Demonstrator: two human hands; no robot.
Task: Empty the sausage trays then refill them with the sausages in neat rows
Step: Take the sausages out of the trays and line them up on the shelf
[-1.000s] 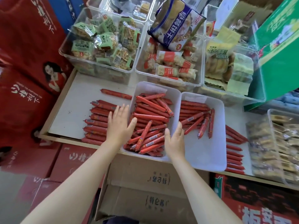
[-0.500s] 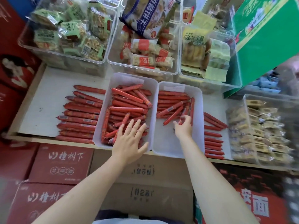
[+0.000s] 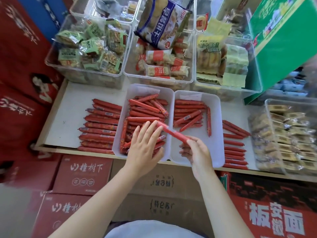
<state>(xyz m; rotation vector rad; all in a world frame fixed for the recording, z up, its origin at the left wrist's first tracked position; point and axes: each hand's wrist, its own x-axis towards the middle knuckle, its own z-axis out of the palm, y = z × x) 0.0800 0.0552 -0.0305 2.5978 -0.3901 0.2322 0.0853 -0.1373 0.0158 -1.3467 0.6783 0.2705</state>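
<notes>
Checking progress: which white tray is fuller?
The left tray, under the left hand, is heaped; the right tray is bare at its near half.

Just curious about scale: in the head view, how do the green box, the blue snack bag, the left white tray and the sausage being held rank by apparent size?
1. Green box
2. Left white tray and blue snack bag: too alike to rank
3. Held sausage

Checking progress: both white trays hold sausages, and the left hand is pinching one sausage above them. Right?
Not quite. In the head view the right hand pinches the lifted sausage; the left hand only touches its far end with straight fingers. Both trays, left and right, do hold sausages.
</notes>
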